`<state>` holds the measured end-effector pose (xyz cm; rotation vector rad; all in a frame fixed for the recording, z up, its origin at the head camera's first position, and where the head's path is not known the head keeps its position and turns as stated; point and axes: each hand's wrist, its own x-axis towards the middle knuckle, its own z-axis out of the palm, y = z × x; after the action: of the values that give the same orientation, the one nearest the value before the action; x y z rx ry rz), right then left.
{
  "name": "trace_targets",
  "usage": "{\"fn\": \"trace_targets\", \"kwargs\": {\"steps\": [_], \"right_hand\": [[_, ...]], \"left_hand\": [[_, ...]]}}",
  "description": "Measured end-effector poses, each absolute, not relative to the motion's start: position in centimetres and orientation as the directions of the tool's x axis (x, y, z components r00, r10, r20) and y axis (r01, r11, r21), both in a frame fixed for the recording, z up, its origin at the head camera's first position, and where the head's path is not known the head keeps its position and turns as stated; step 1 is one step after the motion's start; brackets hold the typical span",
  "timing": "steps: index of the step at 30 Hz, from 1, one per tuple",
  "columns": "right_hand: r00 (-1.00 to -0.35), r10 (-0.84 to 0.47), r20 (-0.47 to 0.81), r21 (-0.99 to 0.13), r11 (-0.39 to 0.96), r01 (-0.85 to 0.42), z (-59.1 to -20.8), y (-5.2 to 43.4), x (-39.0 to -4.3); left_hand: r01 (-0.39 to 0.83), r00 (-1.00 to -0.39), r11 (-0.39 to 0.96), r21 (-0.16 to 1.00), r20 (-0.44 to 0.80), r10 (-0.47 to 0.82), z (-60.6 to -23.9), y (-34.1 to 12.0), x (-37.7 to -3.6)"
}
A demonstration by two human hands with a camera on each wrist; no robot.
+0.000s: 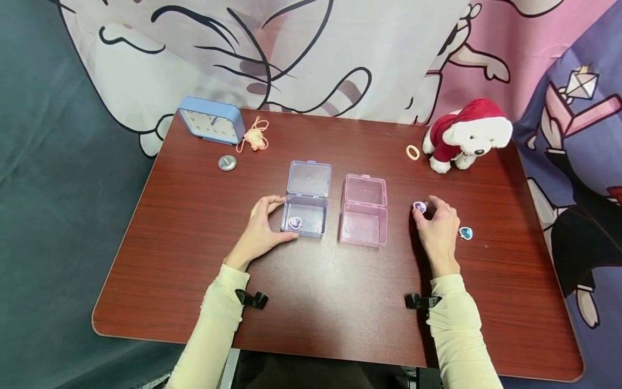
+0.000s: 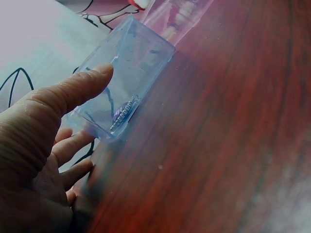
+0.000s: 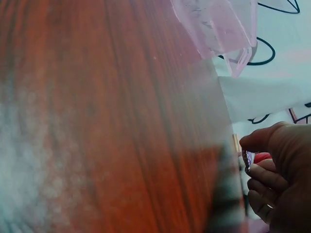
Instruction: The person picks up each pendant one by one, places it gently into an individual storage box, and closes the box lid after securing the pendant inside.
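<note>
- Your left hand (image 1: 259, 229) sits just left of centre in the head view, thumb and fingers spread around the left end of the open blue plastic box (image 1: 304, 216); the thumb tip touches the box's near corner, the forefinger its far corner.
- In the left wrist view your thumb (image 2: 73, 90) lies straight against the box wall, with the other fingers loosely curled beneath it.
- A purple heart gem (image 1: 295, 222) lies inside the blue box, in its left half; the box lid stands open toward the top of the frame.
- Your right hand (image 1: 439, 229) is right of centre, fingertips drawn together and pinching a second purple gem (image 1: 419, 206) just above the tabletop.
- The right wrist view shows that gem (image 3: 249, 158) held between thumb and forefinger at the lower right.
- An open pink plastic box (image 1: 363, 222) stands between your hands, just beside the blue one.
- A blue gem (image 1: 465, 233) lies on the table (image 1: 194, 259) just right of your right hand.
- Along the top of the frame sit a blue clock (image 1: 210, 120), an orange cord (image 1: 255, 136), a round metal disc (image 1: 227, 162), a hair tie (image 1: 412, 152) and a plush dog in a red coat (image 1: 465, 135).
</note>
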<state>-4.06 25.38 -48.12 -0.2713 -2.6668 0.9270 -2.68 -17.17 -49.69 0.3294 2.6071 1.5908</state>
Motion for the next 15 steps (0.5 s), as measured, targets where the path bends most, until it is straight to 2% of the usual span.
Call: {"fn": "trace_targets", "kwargs": {"steps": [15], "right_hand": [[-0.922,0.225,0.313,-0.657,0.753,-0.039,-45.5,21.3,-3.8]], "left_hand": [[0.145,-0.975,0.448,0.882,0.049,0.218,-49.7,-17.2,-2.7]]}}
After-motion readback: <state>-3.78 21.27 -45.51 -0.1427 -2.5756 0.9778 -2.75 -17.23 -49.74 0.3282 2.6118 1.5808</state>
